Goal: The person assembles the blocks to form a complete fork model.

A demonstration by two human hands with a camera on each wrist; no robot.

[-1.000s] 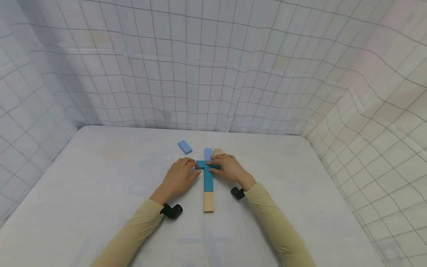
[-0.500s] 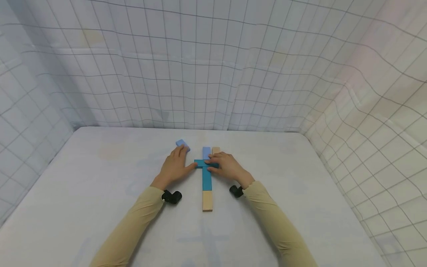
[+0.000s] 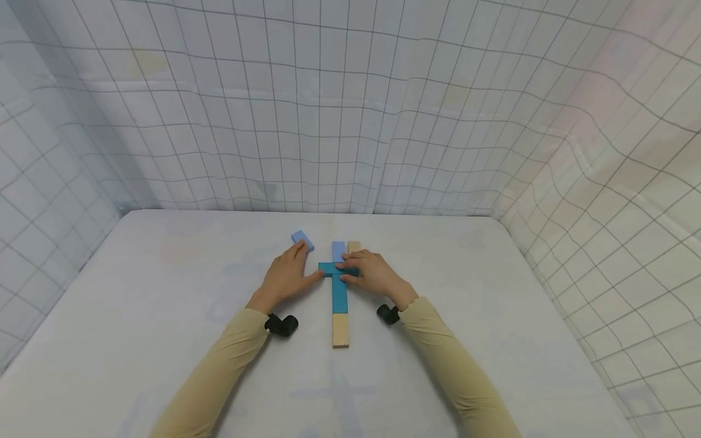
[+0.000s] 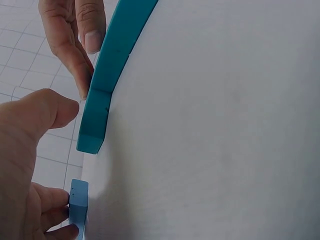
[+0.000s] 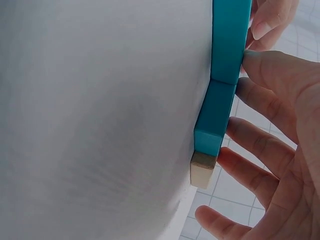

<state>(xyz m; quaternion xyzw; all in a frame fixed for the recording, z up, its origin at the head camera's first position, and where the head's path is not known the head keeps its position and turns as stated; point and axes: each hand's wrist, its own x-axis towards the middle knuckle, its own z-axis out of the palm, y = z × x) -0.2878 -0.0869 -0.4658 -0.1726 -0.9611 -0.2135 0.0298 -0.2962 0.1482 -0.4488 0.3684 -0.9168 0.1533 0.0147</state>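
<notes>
In the head view, flat blocks lie in a cross: a teal crosspiece (image 3: 325,267), a teal block (image 3: 339,293) below it, a natural wood block (image 3: 341,330) nearest me, and a light blue block (image 3: 339,250) at the far end. My left hand (image 3: 285,277) is spread, its fingertips touching a loose, slanted light blue block (image 3: 302,239); its thumb points at the crosspiece's left end. My right hand (image 3: 378,277) rests its fingertips on the crosspiece and covers its right part. In the right wrist view, those fingers are extended along the teal blocks (image 5: 217,107).
Another wood block (image 3: 354,246) stands beside the far light blue block, partly behind my right fingers. The white tabletop (image 3: 164,292) ends at a grid-patterned curtain (image 3: 306,121) at the back and sides.
My left hand has moved from the crosspiece's left end out to the loose light blue block, which has shifted slightly toward me. The right hand stays on the crosspiece.
</notes>
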